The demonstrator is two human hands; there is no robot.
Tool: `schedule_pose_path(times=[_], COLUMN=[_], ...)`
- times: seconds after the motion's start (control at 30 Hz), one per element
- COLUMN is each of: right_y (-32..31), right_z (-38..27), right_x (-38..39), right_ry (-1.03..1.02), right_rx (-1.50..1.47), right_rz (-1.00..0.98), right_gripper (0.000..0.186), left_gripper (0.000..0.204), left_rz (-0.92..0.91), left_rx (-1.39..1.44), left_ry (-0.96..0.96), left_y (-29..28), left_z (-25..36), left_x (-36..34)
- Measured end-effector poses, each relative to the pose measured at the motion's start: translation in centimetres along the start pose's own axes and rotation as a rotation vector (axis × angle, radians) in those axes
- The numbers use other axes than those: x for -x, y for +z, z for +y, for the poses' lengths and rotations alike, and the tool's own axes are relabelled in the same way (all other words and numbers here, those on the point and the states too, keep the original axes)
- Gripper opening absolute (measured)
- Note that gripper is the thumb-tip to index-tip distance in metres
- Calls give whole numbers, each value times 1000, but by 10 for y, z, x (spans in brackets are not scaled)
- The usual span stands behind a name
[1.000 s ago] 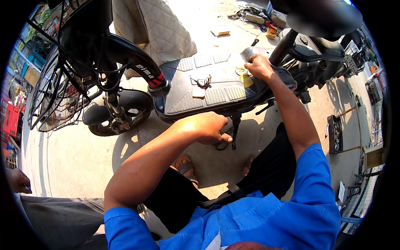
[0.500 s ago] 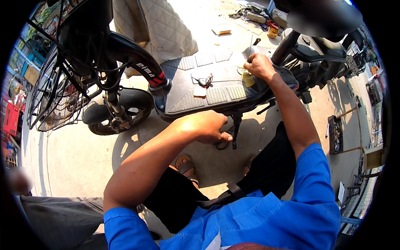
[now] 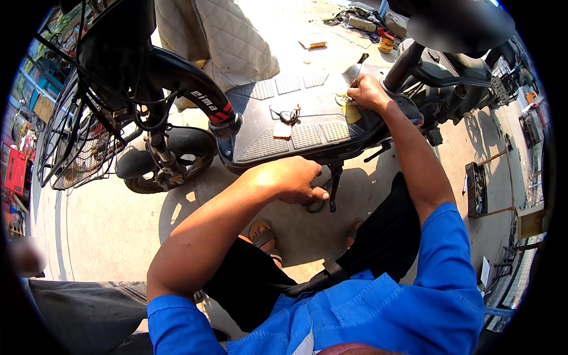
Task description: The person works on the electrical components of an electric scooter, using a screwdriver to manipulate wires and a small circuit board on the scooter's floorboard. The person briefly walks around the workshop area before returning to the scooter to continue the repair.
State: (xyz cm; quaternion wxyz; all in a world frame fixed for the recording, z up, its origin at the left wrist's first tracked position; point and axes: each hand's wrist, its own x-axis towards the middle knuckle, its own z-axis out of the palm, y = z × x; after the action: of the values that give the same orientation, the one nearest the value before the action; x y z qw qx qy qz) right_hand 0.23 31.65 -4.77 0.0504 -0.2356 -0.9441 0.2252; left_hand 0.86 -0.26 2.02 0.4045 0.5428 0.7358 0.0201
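A black electric scooter lies in front of me, its ribbed footboard (image 3: pixel 296 121) facing up. My right hand (image 3: pixel 365 93) rests at the footboard's far right end, fingers closed on a small yellowish piece (image 3: pixel 351 111) next to the seat post. My left hand (image 3: pixel 300 182) hangs below the footboard's near edge, fingers curled around a dark part by the kickstand (image 3: pixel 335 186); what it grips is hidden. A bunch of keys (image 3: pixel 287 114) and a small tan card (image 3: pixel 282 131) lie on the footboard.
The scooter's front wheel (image 3: pixel 163 160) and wire basket (image 3: pixel 74 139) are at the left. A quilted cover (image 3: pixel 219 35) hangs behind. Tools and rags (image 3: pixel 367 21) lie on the concrete at the back. A black box (image 3: pixel 475 189) sits at the right.
My left hand has shifted slightly toward the kickstand. The right hand stays at the footboard's far end.
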Motion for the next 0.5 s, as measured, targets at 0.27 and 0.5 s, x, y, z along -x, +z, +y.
schedule_pose_path(times=[0.27, 0.5], right_y=[6, 11], right_z=[-5, -11], right_x=[7, 15], right_ry=[-135, -215], right_rx=[16, 304], right_rz=[130, 233], right_gripper=[25, 24], left_gripper=[67, 66], left_rz=[18, 21], left_rx=[-7, -7], left_ry=[7, 15], left_y=[0, -1], left_z=[0, 0], left_x=[1, -1])
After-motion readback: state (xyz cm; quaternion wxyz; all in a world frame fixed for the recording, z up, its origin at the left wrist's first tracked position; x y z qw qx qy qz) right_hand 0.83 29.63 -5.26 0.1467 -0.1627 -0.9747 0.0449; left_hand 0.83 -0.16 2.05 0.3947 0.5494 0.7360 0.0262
